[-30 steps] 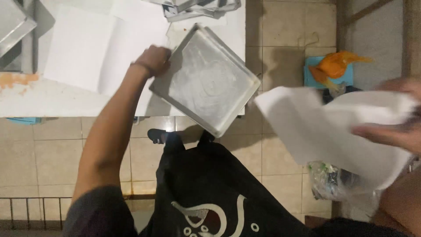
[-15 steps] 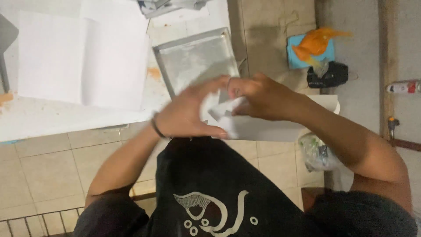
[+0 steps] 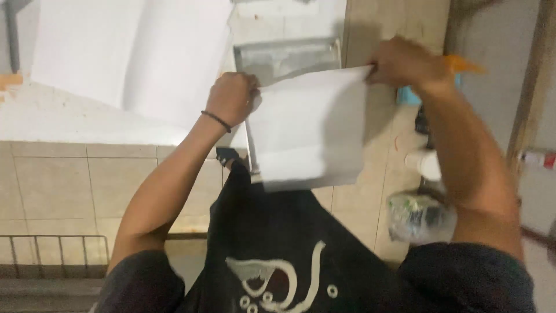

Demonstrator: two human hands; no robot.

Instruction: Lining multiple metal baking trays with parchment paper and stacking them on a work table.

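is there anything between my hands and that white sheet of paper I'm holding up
No. Both hands already grip the white paper sheet at its top corners: left hand, right hand. The sheet hangs in front of the metal tray, hiding its lower part.

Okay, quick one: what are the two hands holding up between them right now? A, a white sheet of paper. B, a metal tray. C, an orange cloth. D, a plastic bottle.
A: the left hand and right hand each grip a top corner of the white sheet of paper, which hangs spread between them.

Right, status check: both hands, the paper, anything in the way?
Left hand grips the paper's top left corner. Right hand grips the top right corner. Paper spread open above the metal tray. Nothing in the way.
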